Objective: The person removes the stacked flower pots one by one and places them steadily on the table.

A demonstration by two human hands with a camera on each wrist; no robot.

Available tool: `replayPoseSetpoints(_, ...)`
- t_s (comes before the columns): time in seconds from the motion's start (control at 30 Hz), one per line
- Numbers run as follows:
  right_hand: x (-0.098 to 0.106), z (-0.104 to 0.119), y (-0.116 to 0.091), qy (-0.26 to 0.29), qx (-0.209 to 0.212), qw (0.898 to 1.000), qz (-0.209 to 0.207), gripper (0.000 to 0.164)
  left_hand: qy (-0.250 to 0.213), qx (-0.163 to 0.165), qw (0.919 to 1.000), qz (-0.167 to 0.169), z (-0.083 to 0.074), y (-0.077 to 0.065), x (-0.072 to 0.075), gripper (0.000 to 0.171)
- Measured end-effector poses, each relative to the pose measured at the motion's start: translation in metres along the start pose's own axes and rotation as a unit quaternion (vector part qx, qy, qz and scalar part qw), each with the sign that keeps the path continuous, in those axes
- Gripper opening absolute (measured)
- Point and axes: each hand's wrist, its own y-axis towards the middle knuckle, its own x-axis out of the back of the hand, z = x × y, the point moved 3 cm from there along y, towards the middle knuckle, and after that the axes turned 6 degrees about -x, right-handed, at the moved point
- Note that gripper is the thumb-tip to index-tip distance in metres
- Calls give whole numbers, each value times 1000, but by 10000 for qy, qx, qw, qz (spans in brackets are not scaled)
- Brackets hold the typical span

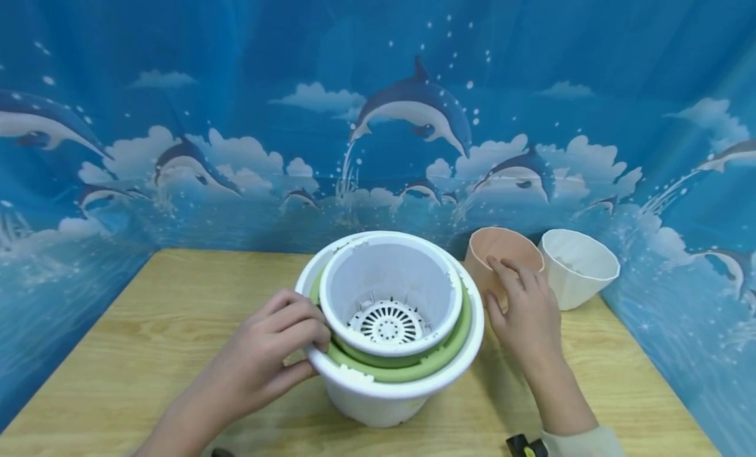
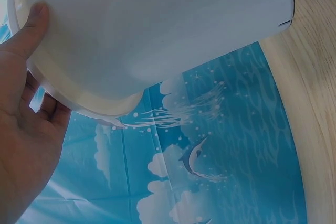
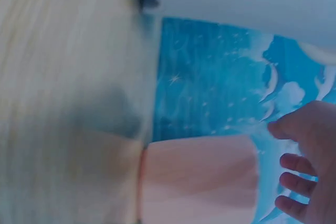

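A large white flowerpot [image 1: 378,408] stands on the table with a green pot [image 1: 407,374] nested inside it. Within the green one sits a smaller white pot [image 1: 392,263] with a slotted bottom. My left hand [image 1: 262,355] grips the big pot's rim on its left side, fingers over the edge; in the left wrist view the thumb lies on the outer wall [image 2: 157,30]. Over to the right, my right hand [image 1: 528,316] has its fingers spread at the front of a peach pot [image 1: 506,242]. The right wrist view shows a gap between those fingers and the peach pot's side [image 3: 199,182].
A faceted white pot [image 1: 573,289] stands to the right of the peach one, near the table's back right corner. Behind the wooden table [image 1: 147,326] hangs a blue dolphin-print curtain [image 1: 266,63]. A small black object [image 1: 520,446] shows beside the right sleeve.
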Motion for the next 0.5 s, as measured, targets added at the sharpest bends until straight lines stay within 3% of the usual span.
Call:
replayPoseSetpoints(0.1, 12, 13, 5, 544, 298, 9964, -581, 43, 1, 31, 10000, 14, 0, 0, 0, 26)
replayPoseSetpoints(0.23, 29, 35, 8, 1407, 530, 9821, -1139, 30, 46, -68, 10000, -39, 0, 0, 0, 26)
replayPoseSetpoints(0.5, 57, 75, 10, 2269, 1078, 9581, -1378, 43, 14, -5, 10000, -15, 1, 0, 0, 26)
